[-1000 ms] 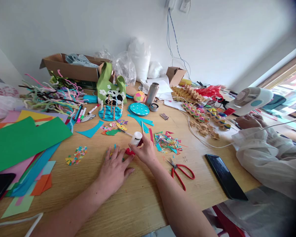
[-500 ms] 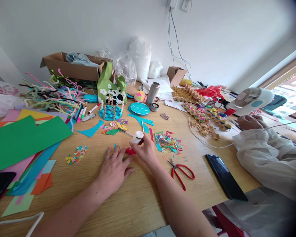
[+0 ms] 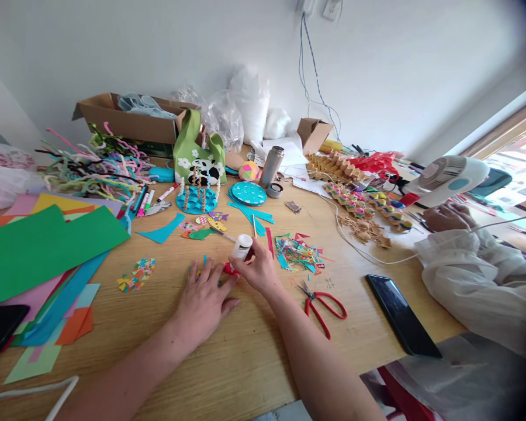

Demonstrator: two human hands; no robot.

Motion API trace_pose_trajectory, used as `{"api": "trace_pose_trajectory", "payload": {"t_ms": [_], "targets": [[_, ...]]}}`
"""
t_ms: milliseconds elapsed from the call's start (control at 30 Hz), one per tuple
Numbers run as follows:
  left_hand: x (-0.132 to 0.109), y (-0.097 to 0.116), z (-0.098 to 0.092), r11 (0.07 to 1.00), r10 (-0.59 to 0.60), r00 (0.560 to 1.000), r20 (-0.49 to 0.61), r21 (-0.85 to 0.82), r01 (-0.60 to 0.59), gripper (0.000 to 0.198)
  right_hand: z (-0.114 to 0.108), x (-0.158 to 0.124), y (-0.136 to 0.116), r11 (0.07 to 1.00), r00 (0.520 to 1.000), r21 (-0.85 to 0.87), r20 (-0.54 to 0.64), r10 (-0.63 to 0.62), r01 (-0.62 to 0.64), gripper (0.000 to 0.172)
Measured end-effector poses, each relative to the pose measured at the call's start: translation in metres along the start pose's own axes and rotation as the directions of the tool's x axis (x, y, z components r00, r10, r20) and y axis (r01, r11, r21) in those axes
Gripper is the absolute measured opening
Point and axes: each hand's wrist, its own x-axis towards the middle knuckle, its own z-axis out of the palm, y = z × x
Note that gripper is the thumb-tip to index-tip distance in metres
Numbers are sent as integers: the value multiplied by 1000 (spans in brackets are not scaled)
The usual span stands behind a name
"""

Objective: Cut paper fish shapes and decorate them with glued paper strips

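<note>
My right hand [image 3: 259,266] grips a small white glue bottle [image 3: 242,247], tilted with its lower end over a red paper piece [image 3: 229,269]. Flat on the table, my left hand [image 3: 206,298] has its fingers spread over a paper shape with colourful bits, mostly hidden under them. The left fingertips are close beside the red piece. Beyond both hands lie several colourful paper fish [image 3: 200,234]. A heap of paper scraps [image 3: 298,254] is to the right of my right hand, and red-handled scissors [image 3: 319,304] lie nearer to me.
Coloured paper sheets [image 3: 48,251] are stacked at left, near a mosaic paper fish [image 3: 137,275]. A steel flask [image 3: 272,168] stands behind blue discs [image 3: 248,193]. At right are a phone [image 3: 401,316], a white cable, a fan [image 3: 447,178] and another person's sleeve [image 3: 469,280].
The glue bottle has tipped slightly and shifted a little left in my right hand. My left hand stays in place.
</note>
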Motion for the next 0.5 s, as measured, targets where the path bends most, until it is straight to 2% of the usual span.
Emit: {"api": "trace_pose_trajectory", "payload": {"t_ms": [500], "targets": [[0,0,-1,1000,2,1000,23,-2,-2,44,-2,1,-3,998,998,59,44,35,-37,20]]}}
